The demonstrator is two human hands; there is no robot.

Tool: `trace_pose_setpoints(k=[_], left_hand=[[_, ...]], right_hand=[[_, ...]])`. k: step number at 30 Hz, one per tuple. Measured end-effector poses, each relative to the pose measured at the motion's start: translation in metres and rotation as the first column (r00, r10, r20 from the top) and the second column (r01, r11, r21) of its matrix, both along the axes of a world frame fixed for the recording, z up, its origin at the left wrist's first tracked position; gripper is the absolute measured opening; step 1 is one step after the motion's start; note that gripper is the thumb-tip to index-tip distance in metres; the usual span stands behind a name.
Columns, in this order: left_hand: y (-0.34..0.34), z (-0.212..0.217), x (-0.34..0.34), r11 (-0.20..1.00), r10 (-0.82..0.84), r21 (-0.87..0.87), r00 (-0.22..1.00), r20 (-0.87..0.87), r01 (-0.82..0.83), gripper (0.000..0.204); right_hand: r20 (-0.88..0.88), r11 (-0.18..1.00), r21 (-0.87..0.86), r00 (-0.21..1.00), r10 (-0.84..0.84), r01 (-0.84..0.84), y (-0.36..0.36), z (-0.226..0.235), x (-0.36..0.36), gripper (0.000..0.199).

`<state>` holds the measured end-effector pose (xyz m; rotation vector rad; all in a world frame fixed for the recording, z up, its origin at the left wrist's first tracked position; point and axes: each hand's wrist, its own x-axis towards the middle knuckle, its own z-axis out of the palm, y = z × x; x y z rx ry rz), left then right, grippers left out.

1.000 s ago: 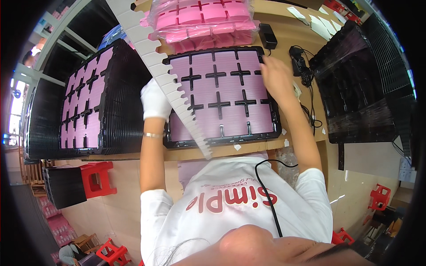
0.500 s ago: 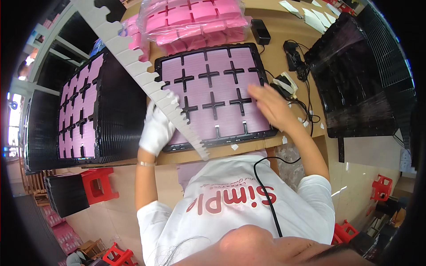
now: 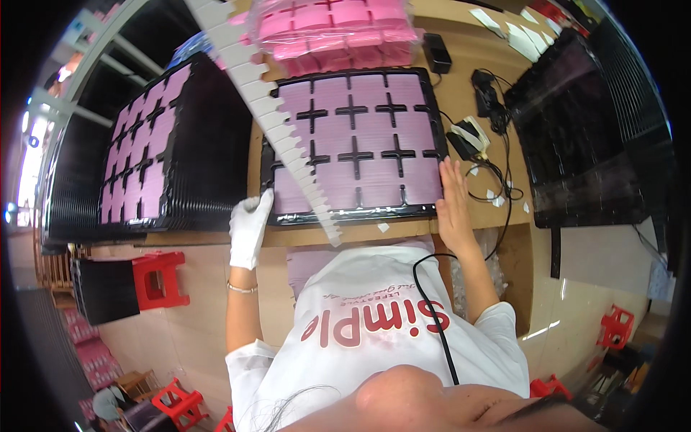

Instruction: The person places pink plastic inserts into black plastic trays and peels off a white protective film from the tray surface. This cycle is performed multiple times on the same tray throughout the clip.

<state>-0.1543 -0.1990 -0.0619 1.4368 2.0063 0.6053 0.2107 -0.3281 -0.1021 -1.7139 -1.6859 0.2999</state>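
Observation:
In front of me lies a black plastic tray (image 3: 338, 218) with lilac sheets (image 3: 381, 176) in it, divided by black cross-shaped ribs. My left hand (image 3: 249, 232), in a white glove, is at the tray's near left corner. Its thumb touches the rim and its other fingers are curled. My bare right hand (image 3: 453, 205) rests along the tray's near right edge, fingers stretched out against the side. A pale strip with notched edges (image 3: 288, 144) slants across the view and hides part of the tray's left side.
Stacks of black trays stand at the left (image 3: 209, 144) and right (image 3: 576, 137). Bagged pink foam pieces (image 3: 331, 32) lie behind the tray. A black power adapter (image 3: 437, 54), cables (image 3: 491, 104) and paper scraps (image 3: 522, 39) are on the table. Red stools (image 3: 160, 281) stand on the floor.
My right hand has come down off the lilac sheets to the tray's right edge. My left hand has drawn back from behind the notched strip to the near left corner.

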Motion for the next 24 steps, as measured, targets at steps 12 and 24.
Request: trace_pose_setpoints(k=[12,24], left_hand=[[0.011,0.153,-0.027,0.811,-0.227,0.582,0.887,0.403,-0.057,0.051],[0.110,0.155,-0.387,0.745,0.027,0.437,0.678,0.735,-0.504,0.023]], right_hand=[[-0.054,0.938,0.336,0.996,-0.068,0.083,0.004,0.031,-0.003,0.072],[0.003,0.956,0.292,1.000,-0.019,0.017,0.019,0.027,-0.019,0.060]])
